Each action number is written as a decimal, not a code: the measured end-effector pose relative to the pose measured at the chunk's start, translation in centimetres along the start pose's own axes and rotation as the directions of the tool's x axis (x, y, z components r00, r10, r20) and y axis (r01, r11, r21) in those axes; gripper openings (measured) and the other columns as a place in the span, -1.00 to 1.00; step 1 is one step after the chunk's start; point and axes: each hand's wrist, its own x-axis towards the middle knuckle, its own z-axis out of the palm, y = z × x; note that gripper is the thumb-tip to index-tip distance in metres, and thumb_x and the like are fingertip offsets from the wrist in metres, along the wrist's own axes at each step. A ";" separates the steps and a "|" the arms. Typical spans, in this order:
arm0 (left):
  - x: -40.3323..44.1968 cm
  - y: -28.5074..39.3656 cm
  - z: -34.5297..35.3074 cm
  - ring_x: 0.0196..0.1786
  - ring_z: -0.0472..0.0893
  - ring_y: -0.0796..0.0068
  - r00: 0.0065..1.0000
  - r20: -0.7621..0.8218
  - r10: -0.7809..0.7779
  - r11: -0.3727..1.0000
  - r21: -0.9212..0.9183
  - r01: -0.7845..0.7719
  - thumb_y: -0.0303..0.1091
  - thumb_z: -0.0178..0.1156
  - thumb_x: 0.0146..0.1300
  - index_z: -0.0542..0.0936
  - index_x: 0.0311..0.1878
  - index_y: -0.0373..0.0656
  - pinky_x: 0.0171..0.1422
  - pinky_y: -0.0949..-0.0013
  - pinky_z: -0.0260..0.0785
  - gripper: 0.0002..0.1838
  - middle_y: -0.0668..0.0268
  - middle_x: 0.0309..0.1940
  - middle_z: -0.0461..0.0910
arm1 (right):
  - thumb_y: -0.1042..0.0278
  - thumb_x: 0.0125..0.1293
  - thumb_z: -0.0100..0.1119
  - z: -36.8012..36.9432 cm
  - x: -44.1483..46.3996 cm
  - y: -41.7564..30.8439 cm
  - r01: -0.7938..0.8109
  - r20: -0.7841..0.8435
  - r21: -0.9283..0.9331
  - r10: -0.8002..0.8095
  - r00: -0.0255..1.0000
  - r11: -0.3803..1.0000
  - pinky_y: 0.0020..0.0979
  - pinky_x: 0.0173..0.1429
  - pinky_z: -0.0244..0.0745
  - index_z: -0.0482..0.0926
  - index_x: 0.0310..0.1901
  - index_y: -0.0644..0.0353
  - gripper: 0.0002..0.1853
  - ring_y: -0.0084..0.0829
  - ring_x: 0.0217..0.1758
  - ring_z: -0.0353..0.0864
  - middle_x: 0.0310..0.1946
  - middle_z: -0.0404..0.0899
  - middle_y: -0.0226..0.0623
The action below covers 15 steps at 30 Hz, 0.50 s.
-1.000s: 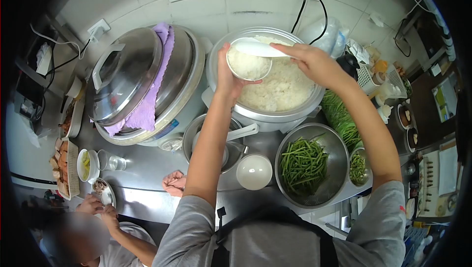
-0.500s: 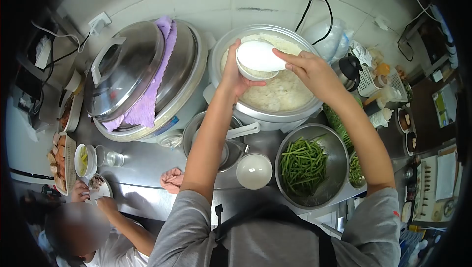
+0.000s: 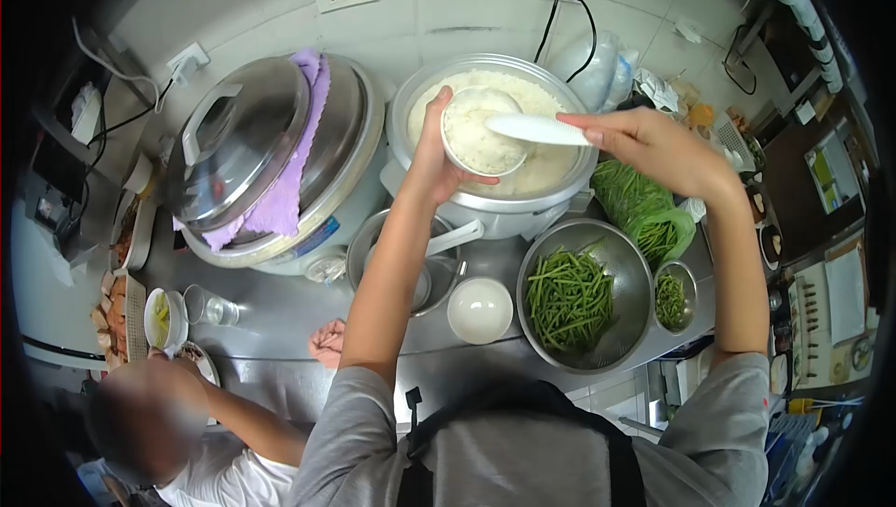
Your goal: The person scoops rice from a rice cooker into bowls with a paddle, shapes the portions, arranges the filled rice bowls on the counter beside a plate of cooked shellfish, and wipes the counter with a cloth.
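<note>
My left hand is wrapped round the left side of a white bowl filled with rice, held over the open rice cooker. Closed on the handle of a white rice paddle, my right hand is to the right of the bowl. The paddle's flat end lies over the bowl's right part, at the rice. More rice shows inside the cooker around the bowl.
A lidded cooker with a purple cloth stands left. In front are a metal pot, white bowl, steel bowl of green beans, small bean bowl and pink cloth. Another person is lower left.
The paddle has tilted, uncovering the rice in the bowl, and my right hand has shifted right. My left hand still holds the bowl. The other person has leaned over the plate.
</note>
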 end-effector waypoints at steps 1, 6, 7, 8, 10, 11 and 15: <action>-1.0 0.1 0.2 -0.02 0.66 0.20 1.000 0.012 -0.009 1.000 0.003 0.009 0.40 -0.23 0.23 0.39 0.26 -0.14 -0.43 0.13 0.62 -0.17 0.12 0.05 0.57 | 0.13 0.49 -0.09 0.7 -0.9 -0.2 0.025 -0.020 -0.029 -0.026 0.999 0.999 -0.41 0.00 0.42 0.45 0.27 0.00 -0.60 -0.48 -0.28 0.47 -0.24 0.67 -0.17; -4.6 -2.0 1.9 -0.09 0.68 0.12 0.992 0.127 0.016 0.984 -0.179 0.007 0.36 -0.25 0.28 0.33 0.29 -0.20 -0.46 0.12 0.67 -0.18 0.02 0.02 0.56 | 0.19 0.43 -0.05 1.0 -5.4 -4.5 -0.105 -0.054 -0.097 0.100 0.994 0.990 -0.30 0.01 0.46 0.53 0.19 -0.07 -0.65 -0.11 -0.22 0.62 -0.23 0.65 -0.02; -5.4 -2.3 2.5 -0.10 0.68 0.12 0.994 0.103 0.022 0.983 -0.185 -0.002 0.36 -0.26 0.28 0.33 0.29 -0.20 -0.46 0.12 0.67 -0.18 0.02 0.02 0.57 | 0.20 0.43 -0.05 0.9 -6.8 -4.8 -0.117 -0.064 -0.063 0.113 0.992 0.991 -0.30 0.01 0.46 0.53 0.19 -0.07 -0.65 -0.11 -0.21 0.63 -0.23 0.65 -0.02; -6.0 -2.5 2.9 -0.10 0.68 0.13 0.994 0.107 0.013 0.984 -0.178 0.006 0.36 -0.27 0.28 0.32 0.29 -0.20 -0.46 0.13 0.67 -0.17 0.02 0.02 0.57 | 0.20 0.42 -0.04 0.6 -8.3 -5.7 -0.126 -0.074 -0.032 0.123 0.990 0.992 -0.29 0.01 0.46 0.54 0.18 -0.08 -0.65 -0.11 -0.20 0.63 -0.22 0.65 -0.03; -6.8 -3.0 3.5 -0.10 0.68 0.13 0.994 0.112 -0.006 0.986 -0.167 0.024 0.36 -0.27 0.28 0.32 0.29 -0.20 -0.46 0.14 0.67 -0.17 0.02 0.01 0.57 | 0.22 0.41 -0.03 2.3 -10.8 -5.8 -0.127 -0.184 -0.088 0.109 0.977 0.988 -0.27 0.00 0.47 0.55 0.16 -0.12 -0.66 -0.12 -0.18 0.64 -0.23 0.66 -0.09; -7.1 -3.3 3.9 -0.09 0.68 0.14 0.993 0.120 -0.022 0.984 -0.172 0.042 0.37 -0.28 0.28 0.32 0.29 -0.20 -0.45 0.14 0.67 -0.17 0.02 0.02 0.57 | 0.21 0.40 -0.02 3.0 -11.4 -7.0 -0.199 -0.183 -0.175 0.167 0.969 0.964 -0.27 -0.01 0.49 0.56 0.16 -0.15 -0.67 -0.15 -0.18 0.65 -0.22 0.67 -0.14; -7.7 -6.2 6.5 -0.09 0.68 0.15 0.972 0.208 -0.105 0.968 -0.203 0.148 0.39 -0.30 0.27 0.33 0.28 -0.20 -0.44 0.14 0.66 -0.15 0.03 0.04 0.56 | 0.22 0.38 0.02 3.7 -15.1 -6.2 -0.302 -0.177 -0.119 0.279 0.944 0.946 -0.28 -0.02 0.50 0.56 0.15 -0.15 -0.66 -0.13 -0.18 0.65 -0.15 0.65 -0.11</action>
